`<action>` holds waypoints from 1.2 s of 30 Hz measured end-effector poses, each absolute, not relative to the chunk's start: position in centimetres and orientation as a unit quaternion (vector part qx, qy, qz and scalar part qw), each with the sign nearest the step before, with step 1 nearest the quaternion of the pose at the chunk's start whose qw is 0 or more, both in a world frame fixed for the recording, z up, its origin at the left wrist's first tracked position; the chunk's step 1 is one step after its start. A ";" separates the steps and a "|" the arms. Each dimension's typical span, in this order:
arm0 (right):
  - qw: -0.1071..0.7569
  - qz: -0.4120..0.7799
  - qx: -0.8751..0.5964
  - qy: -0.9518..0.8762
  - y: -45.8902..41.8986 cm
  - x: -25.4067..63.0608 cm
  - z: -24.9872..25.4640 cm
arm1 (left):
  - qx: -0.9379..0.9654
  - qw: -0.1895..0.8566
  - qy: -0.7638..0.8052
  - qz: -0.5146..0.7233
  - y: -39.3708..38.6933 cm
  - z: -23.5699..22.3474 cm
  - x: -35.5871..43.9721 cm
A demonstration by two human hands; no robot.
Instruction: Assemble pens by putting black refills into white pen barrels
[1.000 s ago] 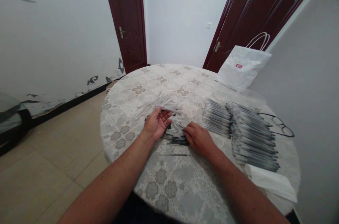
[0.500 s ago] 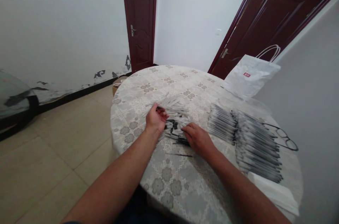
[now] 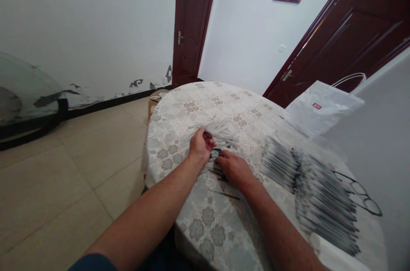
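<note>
My left hand (image 3: 202, 145) is closed, its thumb and forefinger pinching a slim whitish pen barrel (image 3: 221, 135); the other fingers curl loosely. Around it lies a loose pile of white pen barrels (image 3: 216, 125). My right hand (image 3: 235, 169) is close beside it, fingers pinched over small black pen parts (image 3: 217, 150). What sits between those fingertips is hidden. Thin black refills (image 3: 215, 173) show under the right hand, and a single refill (image 3: 226, 194) lies nearer to me.
Right of my hands are two neat stacks of pens, a smaller stack (image 3: 279, 163) and a larger stack (image 3: 325, 202). Eyeglasses (image 3: 360, 192) lie beyond them. A white paper bag (image 3: 323, 106) stands at the back right of the round table (image 3: 208, 224). White paper (image 3: 336, 256) lies front right.
The view has swung left and tilted. My right hand has moved left, closer to my left hand, over the black parts. My left hand keeps its pinch on the pen barrel.
</note>
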State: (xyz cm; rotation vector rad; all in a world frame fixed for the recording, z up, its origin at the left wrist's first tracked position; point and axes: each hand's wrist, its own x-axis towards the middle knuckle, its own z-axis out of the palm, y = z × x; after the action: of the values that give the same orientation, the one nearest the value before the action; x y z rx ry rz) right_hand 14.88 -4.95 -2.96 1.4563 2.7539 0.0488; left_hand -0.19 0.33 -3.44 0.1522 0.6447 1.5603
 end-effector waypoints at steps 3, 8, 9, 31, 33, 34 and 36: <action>-0.001 0.012 0.478 0.879 -4.9 14.9 -3.3 | 0.088 0.658 0.293 0.688 0.3 -3.7 0.0; -0.210 -0.070 0.500 0.837 -5.1 15.6 -4.1 | 0.158 0.652 0.307 0.675 0.0 -3.9 0.2; -0.280 -0.100 0.509 0.808 -5.1 15.8 -4.2 | 0.178 0.653 0.304 0.670 -0.1 -3.9 0.2; -0.589 -0.343 0.493 0.541 -4.1 16.6 -4.7 | 0.298 0.690 0.263 0.605 -1.8 -3.1 2.0; -0.588 -0.342 0.494 0.542 -4.1 16.6 -4.6 | 0.300 0.689 0.261 0.606 -1.9 -3.1 2.0; -0.588 -0.339 0.494 0.543 -4.1 16.6 -4.6 | 0.301 0.689 0.261 0.605 -1.9 -3.1 2.0; -0.589 -0.328 0.497 0.547 -4.0 16.7 -4.7 | 0.307 0.689 0.263 0.602 -1.9 -3.1 2.0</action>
State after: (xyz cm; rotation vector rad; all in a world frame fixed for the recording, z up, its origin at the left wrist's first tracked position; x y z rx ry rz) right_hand 16.66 -4.05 -4.70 2.7053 2.9767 -1.7861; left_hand 2.04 -1.89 -3.08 0.6862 0.5885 1.3476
